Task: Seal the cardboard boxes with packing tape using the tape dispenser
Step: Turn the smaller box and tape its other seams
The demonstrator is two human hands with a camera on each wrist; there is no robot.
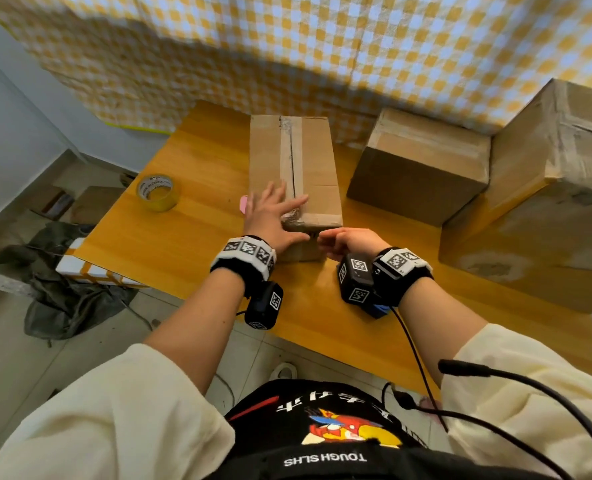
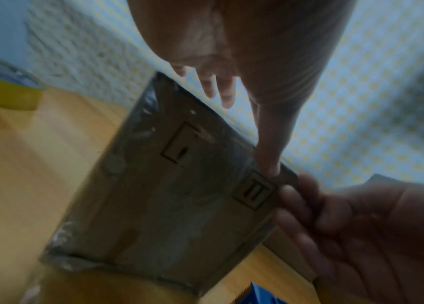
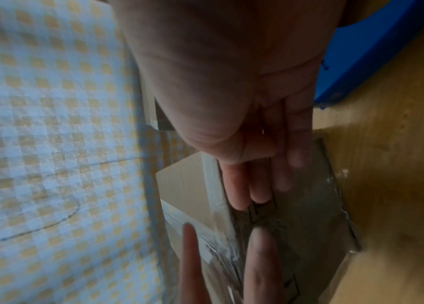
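A long cardboard box (image 1: 301, 161) lies in the middle of the wooden table (image 1: 183, 244), with clear tape along its top seam. My left hand (image 1: 275, 211) rests flat on the box's near end, fingers spread, thumb (image 2: 267, 160) hanging over the edge. My right hand (image 1: 343, 241) is at the box's near end face (image 2: 179, 205), its fingers (image 3: 257, 181) pressing on the cardboard and holding nothing. The blue tape dispenser (image 1: 379, 310) lies on the table under my right wrist, also at the corner (image 3: 376, 47) of the right wrist view. It is mostly hidden.
A yellowish roll of tape (image 1: 158, 192) stands on the table to the left. Two bigger cardboard boxes (image 1: 419, 168) (image 1: 547, 209) fill the table's right side. A small pink thing (image 1: 243, 204) lies by my left hand. Checked cloth (image 1: 322, 57) hangs behind.
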